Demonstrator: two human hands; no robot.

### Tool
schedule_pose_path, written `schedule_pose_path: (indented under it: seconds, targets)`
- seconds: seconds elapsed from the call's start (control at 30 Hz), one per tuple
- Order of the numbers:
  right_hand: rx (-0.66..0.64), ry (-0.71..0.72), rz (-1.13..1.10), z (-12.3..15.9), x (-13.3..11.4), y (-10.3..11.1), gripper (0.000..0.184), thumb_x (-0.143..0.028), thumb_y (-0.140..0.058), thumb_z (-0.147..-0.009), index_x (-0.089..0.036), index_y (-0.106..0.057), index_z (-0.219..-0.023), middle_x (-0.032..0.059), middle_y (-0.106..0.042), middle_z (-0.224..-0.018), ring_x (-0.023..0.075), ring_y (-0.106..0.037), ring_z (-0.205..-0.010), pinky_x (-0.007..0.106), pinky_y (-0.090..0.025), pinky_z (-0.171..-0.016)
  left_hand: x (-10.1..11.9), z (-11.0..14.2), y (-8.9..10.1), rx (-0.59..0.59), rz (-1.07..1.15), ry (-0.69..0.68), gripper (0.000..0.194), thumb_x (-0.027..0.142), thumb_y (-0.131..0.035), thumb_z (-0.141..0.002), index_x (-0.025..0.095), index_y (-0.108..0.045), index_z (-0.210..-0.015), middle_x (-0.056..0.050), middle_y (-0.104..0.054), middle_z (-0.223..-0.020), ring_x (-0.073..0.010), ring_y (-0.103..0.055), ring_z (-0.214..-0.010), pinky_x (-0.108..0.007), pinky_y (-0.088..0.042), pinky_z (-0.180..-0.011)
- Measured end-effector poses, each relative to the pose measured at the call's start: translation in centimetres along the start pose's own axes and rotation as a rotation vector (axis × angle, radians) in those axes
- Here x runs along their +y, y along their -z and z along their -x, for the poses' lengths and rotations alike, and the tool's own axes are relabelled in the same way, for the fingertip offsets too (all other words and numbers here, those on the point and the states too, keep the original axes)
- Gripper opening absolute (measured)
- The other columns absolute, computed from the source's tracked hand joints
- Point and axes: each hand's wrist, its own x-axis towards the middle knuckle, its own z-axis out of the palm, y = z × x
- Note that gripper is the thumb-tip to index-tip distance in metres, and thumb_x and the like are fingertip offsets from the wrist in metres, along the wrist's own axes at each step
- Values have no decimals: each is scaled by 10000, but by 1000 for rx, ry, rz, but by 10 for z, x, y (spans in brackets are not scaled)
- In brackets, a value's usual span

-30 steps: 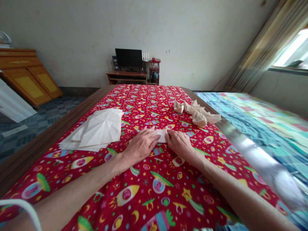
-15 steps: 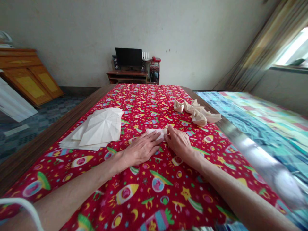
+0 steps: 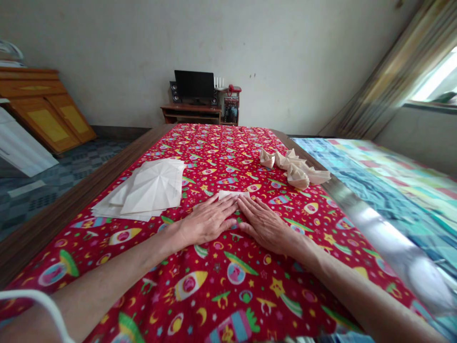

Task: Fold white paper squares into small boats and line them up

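Both my hands lie flat, palms down, side by side on a small folded white paper [image 3: 233, 194] in the middle of a table with a red cartoon-print cloth [image 3: 228, 271]. My left hand [image 3: 206, 220] has its fingers stretched over the paper's left part. My right hand [image 3: 266, 223] covers the right part, fingers straight and together. Only the paper's far edge shows beyond my fingertips.
A stack of creased white sheets [image 3: 150, 186] lies to the left. Several folded beige paper shapes [image 3: 294, 167] sit at the far right. A patchwork bed cover [image 3: 385, 186] borders the table's right edge. A desk with a monitor [image 3: 194, 85] stands against the far wall.
My right hand went from fingers bent on the paper's edge to lying flat. Both hands slid slightly toward me, and the paper's far edge now shows.
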Motion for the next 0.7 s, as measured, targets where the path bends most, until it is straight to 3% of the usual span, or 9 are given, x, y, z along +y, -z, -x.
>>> schedule_pose_path:
  seconds: [0.2, 0.4, 0.53, 0.7]
  targets:
    - [26, -71, 70, -2, 13, -6, 577, -412, -265, -973, -28, -359, -1394, 198, -284, -1465, 255, -237, -1375, 449, -269, -1115, -9, 13, 0, -4, -35, 100, 519, 443, -212, -979, 183, -316, -1415, -62, -295, -1495, -167, -237, -1390, -355, -157, -1124]
    - [45, -154, 96, -8, 15, -6, 583, -427, -283, -969, -36, -365, -1394, 175, -302, -1467, 268, -238, -1375, 456, -281, -1107, -14, 5, 1, -8, -45, 191, 501, 397, -226, -981, 159, -335, -1409, -70, -300, -1490, -192, -268, -1379, -397, -182, -1119]
    - [20, -59, 96, -1, 5, 0, 587, -442, -292, -965, -51, -365, -1397, 162, -314, -1465, 275, -218, -1381, 473, -268, -1111, -7, 8, 5, -10, -38, 134, 515, 417, -237, -978, 147, -343, -1403, -88, -304, -1486, -202, -269, -1378, -414, -181, -1119]
    - [5, 63, 58, 10, -2, 4, 589, -450, -280, -969, -66, -343, -1410, 162, -336, -1452, 265, -306, -1349, 455, -309, -1094, 2, 23, 10, -9, -18, 11, 495, 435, -248, -978, 204, -340, -1405, -50, -335, -1479, -157, -296, -1366, -350, -194, -1116]
